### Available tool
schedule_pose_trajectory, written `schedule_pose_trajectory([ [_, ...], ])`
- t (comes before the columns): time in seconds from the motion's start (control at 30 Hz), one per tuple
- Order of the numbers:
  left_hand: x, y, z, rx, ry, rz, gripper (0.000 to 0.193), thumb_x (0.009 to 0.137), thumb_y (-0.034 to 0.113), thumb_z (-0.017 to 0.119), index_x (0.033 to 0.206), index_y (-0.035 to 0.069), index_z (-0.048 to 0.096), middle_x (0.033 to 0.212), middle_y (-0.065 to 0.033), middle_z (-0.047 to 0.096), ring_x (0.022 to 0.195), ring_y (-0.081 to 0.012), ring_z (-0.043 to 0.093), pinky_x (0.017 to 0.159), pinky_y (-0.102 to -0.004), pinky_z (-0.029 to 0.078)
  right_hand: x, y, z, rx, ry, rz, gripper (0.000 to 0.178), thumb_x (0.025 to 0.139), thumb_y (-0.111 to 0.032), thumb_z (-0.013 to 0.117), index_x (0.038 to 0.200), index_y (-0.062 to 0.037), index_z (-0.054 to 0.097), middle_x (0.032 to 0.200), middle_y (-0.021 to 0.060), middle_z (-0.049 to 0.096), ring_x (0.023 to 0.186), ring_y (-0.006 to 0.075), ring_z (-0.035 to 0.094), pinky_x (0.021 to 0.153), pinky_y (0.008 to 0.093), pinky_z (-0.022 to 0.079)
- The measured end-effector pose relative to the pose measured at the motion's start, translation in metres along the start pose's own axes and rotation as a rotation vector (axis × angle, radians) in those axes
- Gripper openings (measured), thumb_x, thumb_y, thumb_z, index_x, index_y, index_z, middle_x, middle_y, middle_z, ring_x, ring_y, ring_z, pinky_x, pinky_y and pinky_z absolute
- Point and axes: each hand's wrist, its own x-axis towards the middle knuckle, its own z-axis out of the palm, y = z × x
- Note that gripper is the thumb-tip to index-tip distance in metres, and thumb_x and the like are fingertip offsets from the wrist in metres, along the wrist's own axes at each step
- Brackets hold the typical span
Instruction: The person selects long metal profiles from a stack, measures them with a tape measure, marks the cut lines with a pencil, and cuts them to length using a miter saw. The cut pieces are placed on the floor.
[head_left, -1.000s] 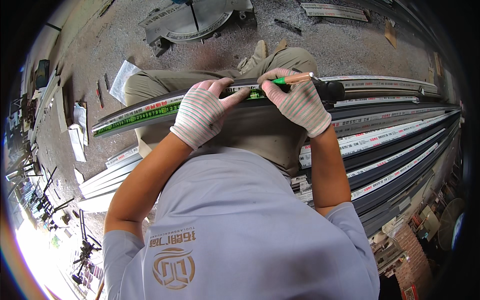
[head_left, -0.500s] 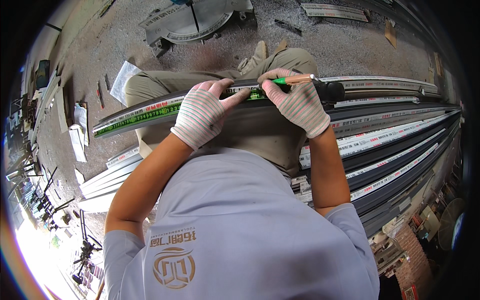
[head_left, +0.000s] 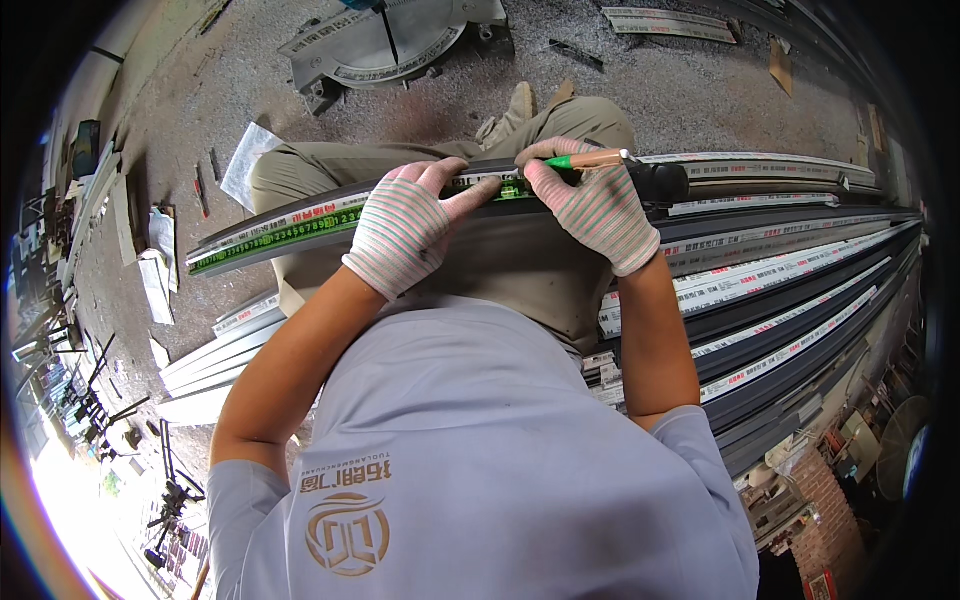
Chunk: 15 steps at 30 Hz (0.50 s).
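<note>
A long grey metal profile (head_left: pixel 215 270) with a printed film lies across my thighs. Along it runs the green blade of a tape measure (head_left: pixel 285 236), whose dark case (head_left: pixel 663 184) sits right of my hands. My left hand (head_left: pixel 405 225), in a striped knit glove, is closed over the blade and profile, thumb pointing right. My right hand (head_left: pixel 598 210), gloved alike, grips a pen (head_left: pixel 597 159) with a green end and a pale brown barrel, held nearly level above the profile. The thumb and fingers of this hand also reach the blade; its contact with the case is unclear.
Several film-covered profiles (head_left: pixel 760 290) are stacked at my right; pale profiles (head_left: pixel 215 365) lie at my left. Ahead on the speckled floor stands a saw with a round base (head_left: pixel 390 50). A white sheet (head_left: pixel 247 162) lies by my left knee, a red-handled tool (head_left: pixel 200 190) farther left.
</note>
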Motion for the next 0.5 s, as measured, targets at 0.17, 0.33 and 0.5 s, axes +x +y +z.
schedule_pose_trajectory([
  [0.17,0.0001,-0.0009,0.0001,0.003,0.006,0.007,0.061,0.081,0.003,0.067,0.137,0.026,0.063,0.127,-0.0166,0.063,0.106,-0.0383,0.063,0.088,-0.0471,0.053,0.0005,-0.0016,-0.0014,-0.029,-0.001,-0.008,0.018,0.096,-0.021,0.072,0.099,-0.0030,0.073,0.076,0.0048,0.070,0.070,0.0120,0.065,0.065,0.0285,0.053],
  [0.33,0.0008,-0.0002,0.0001,0.008,0.006,0.006,0.061,0.081,0.003,0.067,0.137,0.026,0.063,0.127,-0.0165,0.063,0.105,-0.0382,0.064,0.088,-0.0469,0.054,0.0004,0.0042,0.0005,-0.042,0.027,-0.029,0.018,0.096,-0.020,0.072,0.099,-0.0030,0.073,0.076,0.0052,0.071,0.070,0.0129,0.065,0.065,0.0289,0.053],
  [0.5,0.0006,-0.0005,0.0001,0.001,0.002,0.005,0.062,0.080,0.002,0.068,0.137,0.026,0.063,0.127,-0.0161,0.063,0.105,-0.0380,0.064,0.087,-0.0464,0.054,0.0002,0.0016,0.0005,-0.006,0.010,-0.011,0.017,0.096,-0.019,0.072,0.099,-0.0028,0.073,0.076,0.0051,0.071,0.069,0.0126,0.065,0.064,0.0285,0.053],
])
